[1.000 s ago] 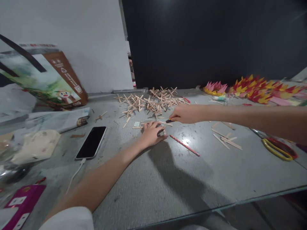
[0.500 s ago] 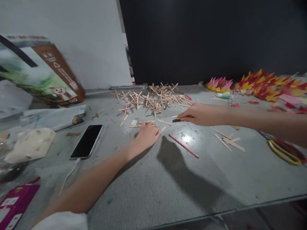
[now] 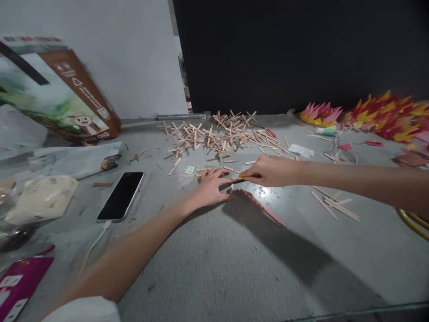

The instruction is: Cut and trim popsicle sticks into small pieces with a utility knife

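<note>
My left hand (image 3: pixel 212 188) rests low on the table with its fingers apart at the back. Its thumb and forefinger pinch a small wooden craft stick (image 3: pixel 231 188), mostly hidden by the fingers. My right hand (image 3: pixel 268 171) is closed round a utility knife (image 3: pixel 239 180) with a dark blade and a bit of yellow. The knife's tip meets the stick beside my left forefinger. Just in front lies a red patterned pencil (image 3: pixel 264 208). Behind the hands, wooden sticks, many crossed into star shapes, form a heap (image 3: pixel 217 136).
At left lie a phone (image 3: pixel 121 197) on a white cable, a cream packet (image 3: pixel 42 199) and a purple power strip (image 3: pixel 23 286). Loose sticks (image 3: pixel 338 206), yellow-handled scissors (image 3: pixel 414 223) and red-yellow paper shapes (image 3: pixel 385 116) are at right. A printed bag (image 3: pixel 67 94) stands back left.
My right hand has brought the knife left and slightly down to the stick at my left hand. My left fingers have spread and shifted slightly right. The view has turned a little.
</note>
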The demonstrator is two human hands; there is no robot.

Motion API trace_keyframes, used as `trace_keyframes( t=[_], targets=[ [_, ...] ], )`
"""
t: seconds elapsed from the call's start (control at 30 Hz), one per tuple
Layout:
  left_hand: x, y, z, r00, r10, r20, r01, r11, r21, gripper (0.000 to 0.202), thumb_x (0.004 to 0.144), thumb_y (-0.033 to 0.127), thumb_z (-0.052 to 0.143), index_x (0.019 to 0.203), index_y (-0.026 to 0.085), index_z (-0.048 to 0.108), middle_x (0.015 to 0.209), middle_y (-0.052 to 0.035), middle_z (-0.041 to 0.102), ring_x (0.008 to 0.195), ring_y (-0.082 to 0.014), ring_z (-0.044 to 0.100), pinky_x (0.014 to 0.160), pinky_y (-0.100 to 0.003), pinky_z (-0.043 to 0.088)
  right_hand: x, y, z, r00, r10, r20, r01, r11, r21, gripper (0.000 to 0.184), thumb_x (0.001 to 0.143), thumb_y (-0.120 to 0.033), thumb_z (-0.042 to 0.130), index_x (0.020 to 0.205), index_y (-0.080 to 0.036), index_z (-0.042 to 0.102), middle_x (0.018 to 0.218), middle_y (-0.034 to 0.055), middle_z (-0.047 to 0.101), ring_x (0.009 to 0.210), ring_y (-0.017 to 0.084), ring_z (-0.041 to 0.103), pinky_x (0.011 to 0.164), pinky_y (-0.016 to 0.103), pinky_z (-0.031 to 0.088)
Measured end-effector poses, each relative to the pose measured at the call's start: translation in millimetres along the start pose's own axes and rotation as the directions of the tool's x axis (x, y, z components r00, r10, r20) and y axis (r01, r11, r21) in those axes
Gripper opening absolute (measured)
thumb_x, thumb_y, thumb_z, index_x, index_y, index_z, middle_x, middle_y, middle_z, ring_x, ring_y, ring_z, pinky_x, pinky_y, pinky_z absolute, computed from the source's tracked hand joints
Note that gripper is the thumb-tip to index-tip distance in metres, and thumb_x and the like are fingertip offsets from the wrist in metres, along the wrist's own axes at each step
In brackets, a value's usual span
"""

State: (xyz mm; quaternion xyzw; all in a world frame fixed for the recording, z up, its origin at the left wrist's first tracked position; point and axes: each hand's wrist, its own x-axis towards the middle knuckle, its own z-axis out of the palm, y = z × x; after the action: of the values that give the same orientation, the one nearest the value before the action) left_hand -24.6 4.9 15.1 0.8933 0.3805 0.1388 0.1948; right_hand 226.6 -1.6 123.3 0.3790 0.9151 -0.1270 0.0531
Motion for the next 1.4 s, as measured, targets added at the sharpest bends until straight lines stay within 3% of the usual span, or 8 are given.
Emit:
trace_keyframes(
  t=[0.1,0.27,0.73,0.97,1.4],
  targets=[
    [-0.5,1.0,5.5,0.998,-0.002,-0.058,0.002,1.000,0.008,0.050,0.086,0.066,0.076,0.125,0.036,0.079,0.151,-0.0051,0.060,0.143,-0.0364,0.047,0.119,-0.059,0.030,5.3,3.7,10.1,1.000,0.018,0.021,-0.018,1.000,0.014,0.037,0.106,-0.030,0.051,0.130,-0.029,0.079,0.083,0.0054,0.081,0.058,0.013,0.061,0.054,0.025,0.029],
    [0.1,-1.7,8.4,0.998,0.000,-0.064,0.001,1.000,0.008,0.053,0.083,0.069,0.079,0.125,0.036,0.079,0.154,-0.0043,0.059,0.144,-0.0357,0.048,0.118,-0.060,0.031,6.9,12.5,17.2,1.000,0.006,0.029,-0.007,0.998,0.063,0.037,0.107,-0.031,0.051,0.132,-0.029,0.078,0.076,0.0041,0.079,0.053,0.012,0.058,0.054,0.025,0.031],
    [-0.1,-0.5,7.2,0.998,-0.015,-0.056,0.015,1.000,0.009,0.056,0.082,0.069,0.079,0.129,0.038,0.077,0.155,-0.0038,0.058,0.143,-0.0365,0.047,0.117,-0.060,0.031,5.5,11.5,16.6,0.997,0.037,0.062,-0.045,0.990,0.132,0.039,0.108,-0.033,0.050,0.135,-0.026,0.077,0.069,0.0045,0.076,0.045,0.010,0.048,0.053,0.026,0.028],
    [-1.0,0.4,7.6,0.998,-0.016,-0.060,0.016,1.000,-0.002,0.053,0.083,0.068,0.079,0.126,0.037,0.078,0.155,-0.0037,0.058,0.144,-0.0363,0.047,0.118,-0.060,0.029,5.1,10.2,15.8,0.998,0.022,0.059,-0.030,0.991,0.131,0.039,0.107,-0.032,0.050,0.134,-0.026,0.078,0.071,0.0043,0.076,0.048,0.011,0.052,0.053,0.025,0.030],
    [-0.6,0.0,6.1,0.999,-0.020,-0.042,0.019,1.000,-0.016,0.054,0.084,0.070,0.076,0.128,0.038,0.078,0.156,-0.0037,0.057,0.144,-0.0381,0.046,0.119,-0.061,0.028,5.1,10.9,15.5,0.997,0.018,0.078,-0.029,0.988,0.151,0.040,0.109,-0.033,0.048,0.137,-0.024,0.075,0.068,0.0035,0.075,0.042,0.010,0.046,0.049,0.026,0.027]
  ],
)
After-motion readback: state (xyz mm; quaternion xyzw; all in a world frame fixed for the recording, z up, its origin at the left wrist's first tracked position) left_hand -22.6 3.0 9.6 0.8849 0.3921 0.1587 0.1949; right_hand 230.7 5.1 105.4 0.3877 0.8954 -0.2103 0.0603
